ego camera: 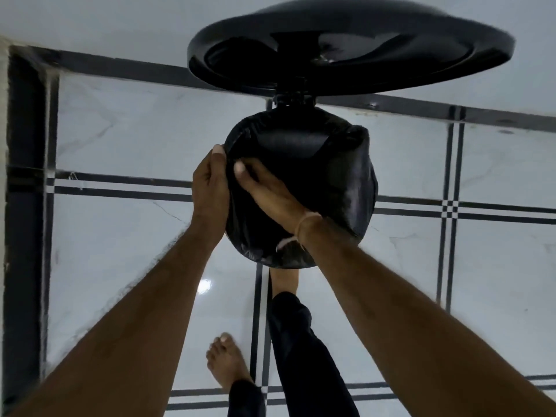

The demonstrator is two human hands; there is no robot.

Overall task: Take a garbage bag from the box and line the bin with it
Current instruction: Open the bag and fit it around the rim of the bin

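Observation:
A round black pedal bin stands on the tiled floor, its lid (349, 46) raised open behind it. A black garbage bag (340, 176) is draped over the bin's mouth and folded down around the rim. My left hand (210, 188) grips the bag's edge on the outside of the rim at the left. My right hand (267, 194) reaches across the opening with its fingers pressing the bag at the same left edge. The box of bags is not in view.
White glossy floor tiles with dark stripe borders (449, 206) surround the bin. A dark wall base or door frame (27, 206) runs down the left. One bare foot (225, 362) stands near the bottom centre; the other foot (284, 279) is at the bin's base.

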